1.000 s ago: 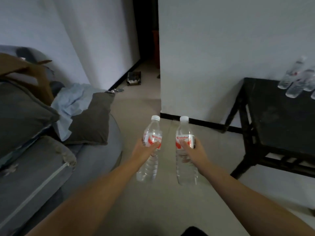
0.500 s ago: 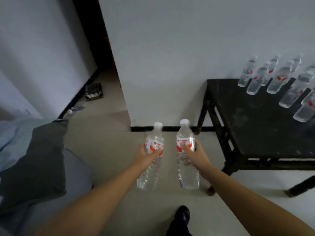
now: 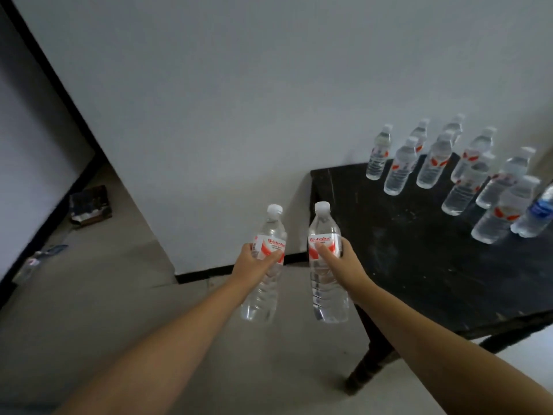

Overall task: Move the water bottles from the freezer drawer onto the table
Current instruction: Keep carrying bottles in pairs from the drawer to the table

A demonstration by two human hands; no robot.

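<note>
Both hands out in front, each gripping one bottle upright around its red-and-white label. Left hand [image 3: 254, 265] is wrapped round the left bottle [image 3: 264, 265], fingers curled over the label; right hand [image 3: 341, 262] is closed on the right bottle [image 3: 324, 265], thumb across the label front. Both bottles are white-capped, clear, held over the floor [image 3: 104, 310], the right one just at the near-left corner of the black table [image 3: 404, 250]. At about 2 o'clock from the hands, a cluster of standing bottles [image 3: 449, 169] occupies the table's far right, against the white wall [image 3: 239, 100]. One blue-labelled bottle [image 3: 535, 214] stands at the cluster's right edge.
</note>
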